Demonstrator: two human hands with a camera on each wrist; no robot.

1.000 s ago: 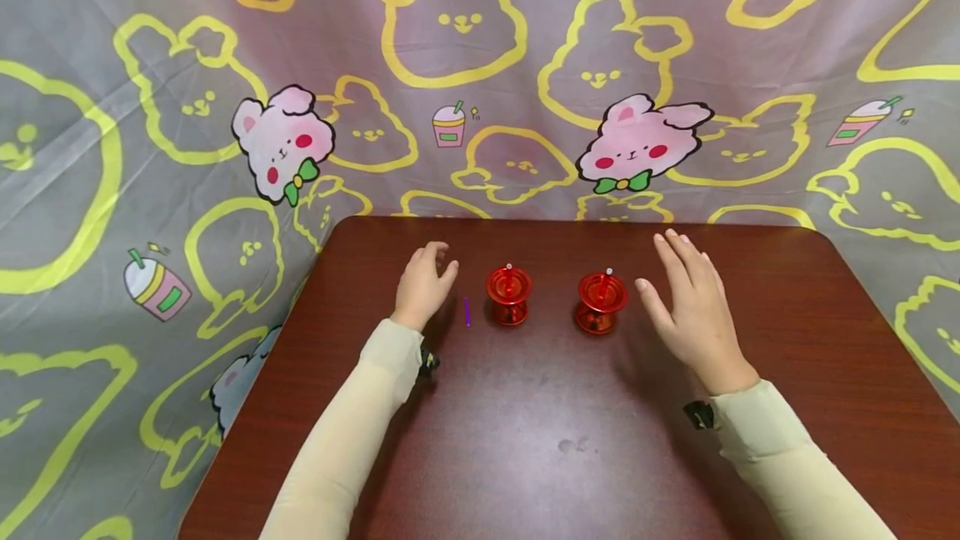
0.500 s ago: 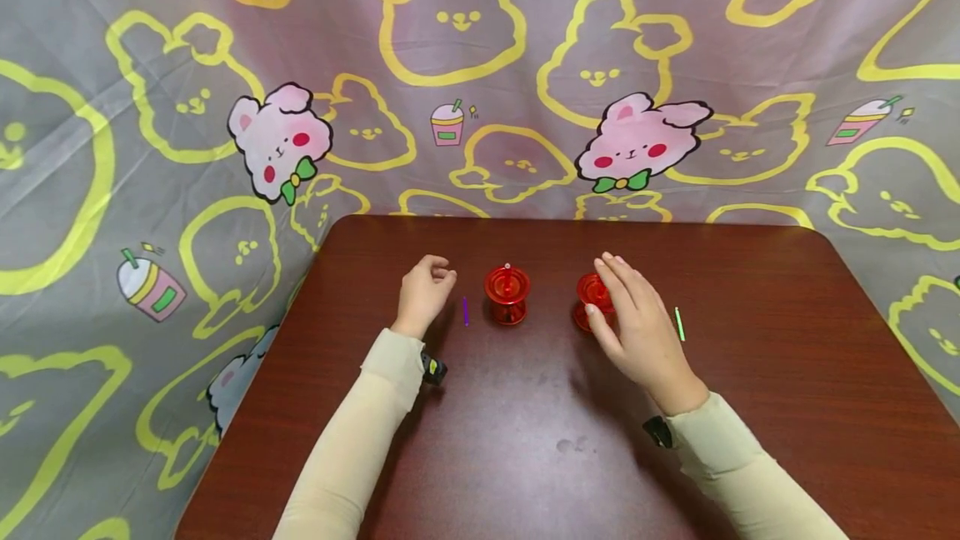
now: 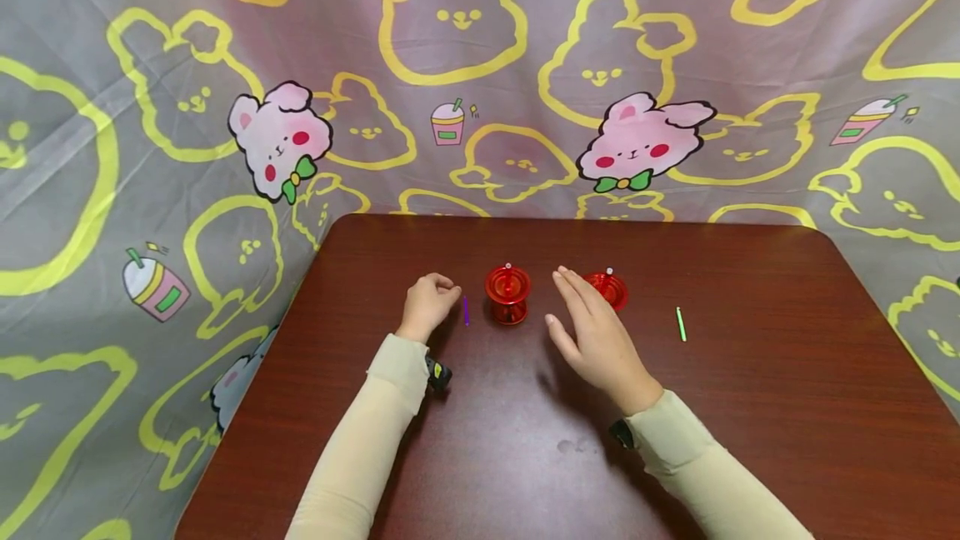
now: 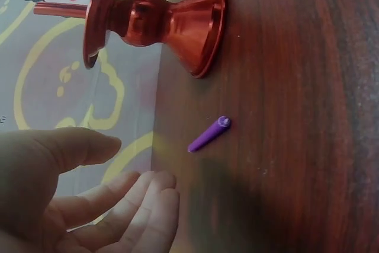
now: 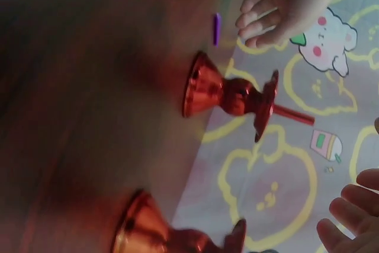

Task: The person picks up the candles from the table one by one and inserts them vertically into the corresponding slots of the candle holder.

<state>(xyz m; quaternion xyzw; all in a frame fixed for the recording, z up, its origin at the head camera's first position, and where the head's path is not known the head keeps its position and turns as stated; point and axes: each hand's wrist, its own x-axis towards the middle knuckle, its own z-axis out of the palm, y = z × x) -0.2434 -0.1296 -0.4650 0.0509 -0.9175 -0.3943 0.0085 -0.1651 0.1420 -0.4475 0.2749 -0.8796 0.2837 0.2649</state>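
Note:
Two shiny red candle holders stand upright on the table, each with a flared base, a wide dish and a thin upright tube. My left hand [image 3: 429, 307] hovers just left of the left candle holder [image 3: 508, 294], thumb and fingers apart in the left wrist view, holding nothing. A thin purple stick [image 4: 209, 134] with a pale end lies on the table close to its fingertips. My right hand [image 3: 600, 340] is held with straight fingers between the two holders, above the table, and holds nothing. It hides the lower part of the right candle holder [image 3: 613, 290].
A thin light-green stick [image 3: 681, 324] lies to the right of the right holder. The dark reddish-brown table [image 3: 495, 457] has rounded far corners. Behind it hangs a grey curtain [image 3: 517, 48] printed with yellow outlines and pink rabbits.
My right hand has moved left, past the front of the right holder, uncovering the green stick. My left hand has come lower and nearer to the purple stick.

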